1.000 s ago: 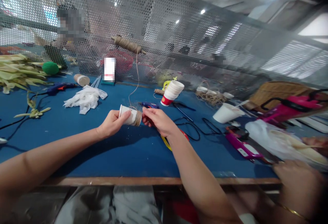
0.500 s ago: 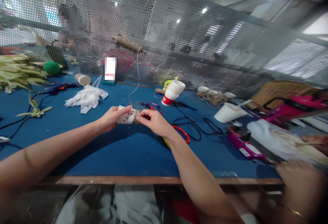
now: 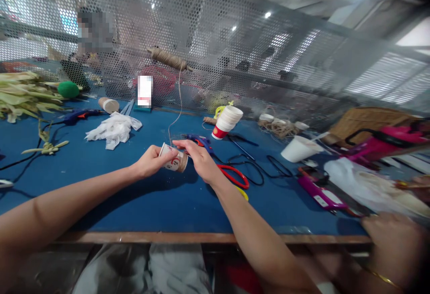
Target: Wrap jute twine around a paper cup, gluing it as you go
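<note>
My left hand is closed around a white paper cup with red and dark print, tilted on its side above the table. Brown twine is wrapped in a band round the cup's right end. A strand of twine comes down from a spool on the mesh screen to the far side of the cup. My right hand reaches over the cup with its fingers together at this strand, seemingly pinching it. Its fingertips are partly hidden. Behind the hands lies a blue glue gun.
Red-handled scissors lie beside my right forearm. Stacked paper cups, crumpled white material and corn husks are on the blue table. A purple tool and another person's hand are at right.
The cup has turned and tilted, its right end now lower. My right hand has moved from the cup's banded end up and over its far side, by the strand.
</note>
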The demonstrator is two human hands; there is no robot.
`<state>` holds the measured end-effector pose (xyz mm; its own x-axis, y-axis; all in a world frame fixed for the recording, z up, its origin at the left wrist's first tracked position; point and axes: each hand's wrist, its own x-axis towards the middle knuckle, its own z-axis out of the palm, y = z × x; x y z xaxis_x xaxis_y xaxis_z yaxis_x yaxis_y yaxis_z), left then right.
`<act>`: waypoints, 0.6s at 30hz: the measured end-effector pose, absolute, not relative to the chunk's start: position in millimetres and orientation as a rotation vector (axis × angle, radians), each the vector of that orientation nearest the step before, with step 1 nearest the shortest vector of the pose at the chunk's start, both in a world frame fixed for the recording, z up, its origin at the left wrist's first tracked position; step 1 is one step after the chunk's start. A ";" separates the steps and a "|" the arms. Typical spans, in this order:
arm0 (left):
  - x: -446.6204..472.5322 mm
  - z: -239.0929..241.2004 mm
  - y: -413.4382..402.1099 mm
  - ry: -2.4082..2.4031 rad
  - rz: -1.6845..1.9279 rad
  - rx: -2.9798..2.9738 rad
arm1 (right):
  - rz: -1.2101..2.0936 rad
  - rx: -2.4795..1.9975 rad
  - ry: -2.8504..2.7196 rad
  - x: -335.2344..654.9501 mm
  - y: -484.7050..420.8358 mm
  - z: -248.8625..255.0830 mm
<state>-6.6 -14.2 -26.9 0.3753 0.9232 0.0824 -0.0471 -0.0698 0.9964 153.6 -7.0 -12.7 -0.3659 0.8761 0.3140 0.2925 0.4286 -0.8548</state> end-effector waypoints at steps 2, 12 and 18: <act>-6.2 -26.6 -14.6 0.854 0.991 1.392 | 0.967 -1.057 -1.788 153.6 -5.4 -15.2; -7.3 -31.6 -13.1 0.916 0.885 1.438 | 1.095 -0.955 -1.683 147.4 -12.2 -12.9; -6.1 -36.3 -8.4 0.914 0.904 1.360 | 0.947 -0.893 -1.802 144.6 -19.8 -9.6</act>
<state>-6.1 -8.4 -36.3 0.3881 0.9215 -0.0116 -0.0010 0.0130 0.9999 144.6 -19.8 -9.6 -0.3478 0.8618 0.3691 0.1850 0.4490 -0.8742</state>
